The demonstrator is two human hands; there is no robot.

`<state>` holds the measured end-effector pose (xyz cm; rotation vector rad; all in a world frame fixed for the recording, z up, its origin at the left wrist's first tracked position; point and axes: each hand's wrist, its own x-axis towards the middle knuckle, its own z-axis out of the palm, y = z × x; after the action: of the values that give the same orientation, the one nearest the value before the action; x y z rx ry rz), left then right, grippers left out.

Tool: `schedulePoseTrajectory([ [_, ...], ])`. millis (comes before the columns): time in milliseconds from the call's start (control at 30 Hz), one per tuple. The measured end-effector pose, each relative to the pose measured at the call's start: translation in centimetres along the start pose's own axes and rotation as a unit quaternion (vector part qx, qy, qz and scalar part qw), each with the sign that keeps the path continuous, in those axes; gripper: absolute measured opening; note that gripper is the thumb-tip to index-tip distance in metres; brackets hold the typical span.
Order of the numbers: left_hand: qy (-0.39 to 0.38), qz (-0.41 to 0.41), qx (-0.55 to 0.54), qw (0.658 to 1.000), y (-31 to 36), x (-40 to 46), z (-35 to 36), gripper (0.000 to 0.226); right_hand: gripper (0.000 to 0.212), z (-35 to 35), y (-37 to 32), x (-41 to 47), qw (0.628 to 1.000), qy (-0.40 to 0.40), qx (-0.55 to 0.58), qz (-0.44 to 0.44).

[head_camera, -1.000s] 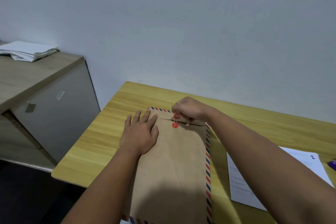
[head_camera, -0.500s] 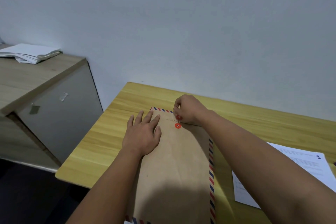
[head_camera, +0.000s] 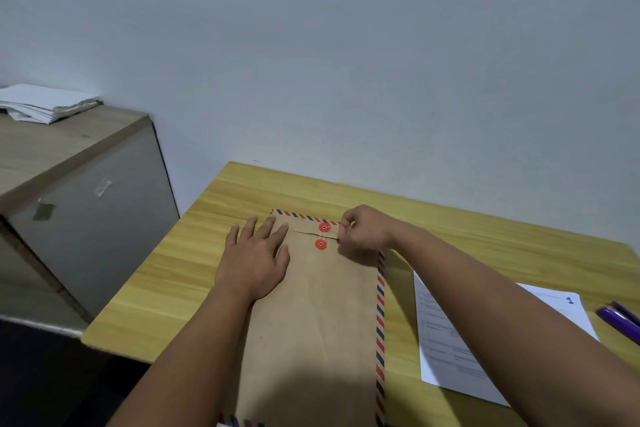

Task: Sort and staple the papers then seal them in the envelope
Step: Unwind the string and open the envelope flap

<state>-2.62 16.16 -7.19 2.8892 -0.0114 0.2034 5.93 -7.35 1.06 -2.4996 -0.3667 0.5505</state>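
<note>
A brown envelope point(head_camera: 322, 315) with red and blue striped edges lies lengthwise on the wooden table point(head_camera: 207, 253), its flap folded down. Two red button discs point(head_camera: 322, 236) sit at the flap, joined by a thin white string. My left hand point(head_camera: 258, 256) lies flat and open on the envelope's upper left. My right hand point(head_camera: 365, 227) is at the flap's right end, fingers pinched together just right of the discs; the string end seems to lead into the pinch. A printed white sheet point(head_camera: 446, 340) marked with a number lies right of the envelope, partly under my right forearm.
A purple pen-like object point(head_camera: 620, 321) lies at the table's right edge. A grey cabinet point(head_camera: 86, 204) stands left of the table with a stack of white papers point(head_camera: 45, 104) on top. A plain wall runs behind the table.
My right hand has moved off the discs to the right, uncovering both red buttons and the string between them. The left hand stays flat on the envelope.
</note>
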Motion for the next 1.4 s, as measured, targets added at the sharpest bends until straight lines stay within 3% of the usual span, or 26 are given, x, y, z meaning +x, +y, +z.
schedulePoseTrajectory([
  [200,-0.001,-0.002,0.002,1.0,0.0,-0.1,-0.2,0.055,0.013,-1.3,1.0,1.7,0.983,0.123,-0.138,-0.01],
  [333,-0.004,-0.001,0.005,1.0,0.1,-0.2,-0.3,0.056,0.013,-0.6,-0.2,3.1,0.97,0.211,-0.12,-0.011],
  [400,-0.005,0.0,0.007,1.0,0.1,-0.2,-0.3,0.056,0.011,0.1,-1.5,3.6,0.974,0.221,-0.053,-0.022],
  [500,-0.006,0.001,0.007,1.0,0.0,-0.1,-0.2,0.057,0.009,0.8,-3.9,3.0,0.975,0.138,0.162,-0.057],
  [600,-0.007,0.002,0.01,1.0,0.0,-0.1,-0.2,0.057,0.008,1.1,-4.7,1.2,0.933,-0.071,0.351,-0.043],
  [700,-0.006,0.002,0.014,1.0,0.0,-0.1,-0.1,0.056,0.006,1.1,-3.3,0.2,0.926,-0.199,0.322,-0.006],
  [800,-0.001,0.001,0.009,1.0,0.0,-0.1,-0.2,0.056,0.007,0.4,-1.9,-0.4,0.949,-0.223,0.221,0.027],
  [900,0.009,0.005,-0.001,1.0,0.0,-0.1,-0.1,0.056,0.014,-1.1,-1.0,-0.2,0.988,-0.131,0.064,0.047],
  [1000,0.038,0.015,-0.033,0.999,-0.1,-0.3,-0.1,0.053,0.012,-2.3,-1.1,0.4,0.999,-0.006,-0.042,0.012],
  [1100,0.072,0.026,-0.056,0.995,-0.3,-0.4,-0.1,0.039,0.016,-2.9,-1.6,0.8,0.986,0.087,-0.139,-0.021],
  [1233,0.089,0.03,-0.061,0.994,-0.3,-0.5,0.0,0.026,0.015,-3.0,-1.7,1.3,0.966,0.174,-0.186,-0.049],
  [1333,0.082,0.033,-0.051,0.995,-0.3,-0.4,0.0,0.03,0.015,-2.5,-1.2,1.8,0.951,0.215,-0.21,-0.073],
  [1400,0.073,0.033,-0.044,0.996,-0.2,-0.5,-0.1,0.036,0.03,-2.3,-0.8,2.1,0.948,0.201,-0.237,-0.067],
])
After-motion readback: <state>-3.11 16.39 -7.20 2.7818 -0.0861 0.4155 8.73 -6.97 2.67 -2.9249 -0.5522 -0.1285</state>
